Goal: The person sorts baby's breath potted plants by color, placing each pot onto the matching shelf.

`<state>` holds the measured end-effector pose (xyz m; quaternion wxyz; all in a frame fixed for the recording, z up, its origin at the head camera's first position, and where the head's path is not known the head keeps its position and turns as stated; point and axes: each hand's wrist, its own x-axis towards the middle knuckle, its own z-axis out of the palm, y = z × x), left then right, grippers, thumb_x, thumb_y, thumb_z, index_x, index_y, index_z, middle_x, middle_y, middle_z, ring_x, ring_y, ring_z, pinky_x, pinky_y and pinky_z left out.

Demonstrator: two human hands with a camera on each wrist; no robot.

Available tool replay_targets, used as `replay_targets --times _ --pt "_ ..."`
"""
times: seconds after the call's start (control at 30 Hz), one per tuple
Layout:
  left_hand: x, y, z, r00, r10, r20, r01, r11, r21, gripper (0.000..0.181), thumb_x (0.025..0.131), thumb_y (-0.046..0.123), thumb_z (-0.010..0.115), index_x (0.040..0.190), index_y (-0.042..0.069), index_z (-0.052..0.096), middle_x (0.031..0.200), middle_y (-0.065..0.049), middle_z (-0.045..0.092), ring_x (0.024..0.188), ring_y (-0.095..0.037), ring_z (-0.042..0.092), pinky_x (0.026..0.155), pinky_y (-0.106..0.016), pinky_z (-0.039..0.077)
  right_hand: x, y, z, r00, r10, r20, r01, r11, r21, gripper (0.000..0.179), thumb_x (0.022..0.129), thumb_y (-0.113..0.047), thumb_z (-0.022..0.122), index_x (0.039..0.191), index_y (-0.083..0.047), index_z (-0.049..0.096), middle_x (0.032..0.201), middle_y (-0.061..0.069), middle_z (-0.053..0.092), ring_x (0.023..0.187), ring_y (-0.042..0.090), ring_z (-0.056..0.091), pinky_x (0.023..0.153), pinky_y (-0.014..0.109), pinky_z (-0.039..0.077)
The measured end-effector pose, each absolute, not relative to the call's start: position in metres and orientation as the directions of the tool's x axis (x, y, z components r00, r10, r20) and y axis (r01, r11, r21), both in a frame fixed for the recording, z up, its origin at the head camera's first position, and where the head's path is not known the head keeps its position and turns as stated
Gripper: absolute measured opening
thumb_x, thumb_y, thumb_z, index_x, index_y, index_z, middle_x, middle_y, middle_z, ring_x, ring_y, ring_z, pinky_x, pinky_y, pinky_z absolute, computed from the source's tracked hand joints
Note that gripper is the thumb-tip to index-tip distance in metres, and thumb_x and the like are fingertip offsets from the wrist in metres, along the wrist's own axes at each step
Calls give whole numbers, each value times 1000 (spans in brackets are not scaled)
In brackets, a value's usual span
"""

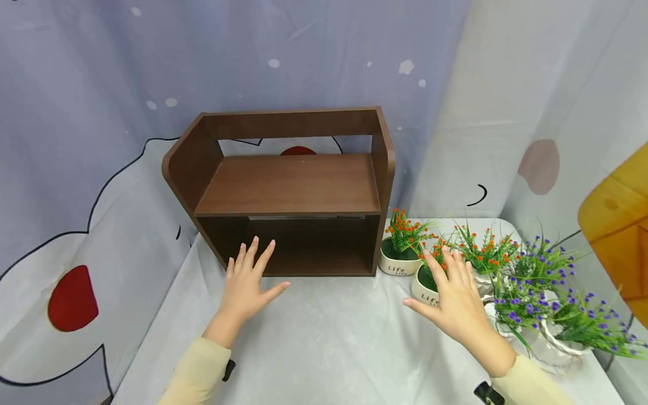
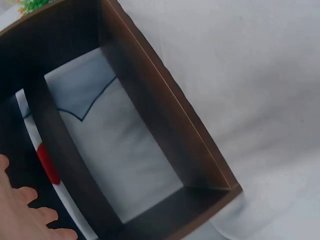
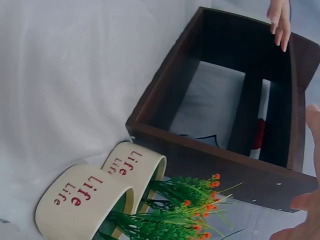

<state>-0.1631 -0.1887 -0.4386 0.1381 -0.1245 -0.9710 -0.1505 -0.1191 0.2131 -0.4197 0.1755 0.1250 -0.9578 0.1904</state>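
Observation:
A dark brown two-tier wooden shelf [image 1: 288,183] stands at the back of the white-covered table, with nothing on its upper board or in its lower compartment. My left hand [image 1: 244,287] hovers in front of the shelf's lower left part, fingers spread, holding nothing. Over on the right, my right hand [image 1: 455,301] is also spread and holds nothing; it partly hides a cream pot marked "Life" [image 1: 425,288] with orange flowers. A second cream "Life" pot [image 3: 135,162] stands against the shelf's right side.
Several more potted plants crowd the table's right side: one with orange flowers [image 1: 488,256] and others with purple flowers [image 1: 544,264] in white pots [image 1: 562,343]. A printed curtain [image 1: 324,56] hangs behind the shelf. White cloth [image 1: 329,343] covers the tabletop in front.

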Motion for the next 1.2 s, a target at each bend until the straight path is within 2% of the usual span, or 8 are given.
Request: replay_targets --times 0.1,0.27,0.5,0.57,0.7,0.83,0.93,1.2 --pt "-163 -195 -438 -923 164 349 270 921 280 91 78 54 70 152 28 23 156 -16 18 141 -45 19 108 -66 20 -115 211 -416 -897 -156 414 -317 879 -355 93 71 -52 76 145 -12 36 145 28 31 137 48 22 113 60 13" --pt "-163 -206 -437 -875 92 476 276 902 333 86 78 47 73 149 21 32 152 -21 27 137 -46 27 106 -66 25 -110 206 -415 -882 -127 453 -329 854 -402 89 69 -42 81 139 -4 42 141 25 38 129 50 33 97 70 30" --pt "-170 -222 -438 -715 13 699 333 886 324 81 86 69 45 146 15 38 146 -24 37 128 -48 39 98 -66 35 -106 203 -423 -835 -111 539 -400 795 -456 81 63 -26 86 128 5 50 132 25 48 120 45 43 94 64 36" --pt "-173 -226 -437 -682 -11 731 338 882 328 82 86 70 43 146 14 38 145 -25 37 125 -50 41 95 -67 37 -104 202 -427 -822 -109 559 -415 786 -459 79 61 -23 86 126 5 51 128 24 51 118 43 46 93 62 38" --pt "-178 -234 -437 -659 -55 751 334 873 357 80 87 63 51 146 12 36 144 -27 37 123 -51 41 92 -67 38 -102 202 -433 -814 -88 574 -417 776 -473 78 60 -19 87 125 5 53 123 24 55 113 40 49 91 58 41" --pt "-182 -240 -436 -643 -118 757 319 857 404 76 84 38 71 145 8 36 143 -28 36 127 -49 40 89 -67 40 -100 202 -440 -834 -40 550 -377 769 -515 76 61 -18 87 125 6 53 120 25 56 110 40 51 88 57 43" --pt "-183 -244 -436 -635 -182 750 302 836 458 81 77 18 79 145 8 35 145 -25 34 132 -44 36 87 -66 43 -99 204 -446 -855 1 519 -332 767 -549 75 63 -19 87 125 7 53 119 27 57 108 42 53 86 59 44" --pt "-192 -255 -428 -635 -276 721 320 756 571 88 74 7 80 147 7 30 147 -22 33 139 -34 29 107 -54 32 -98 210 -464 -898 159 410 -159 751 -641 70 67 -15 83 123 12 50 117 31 54 103 46 53 85 60 42"
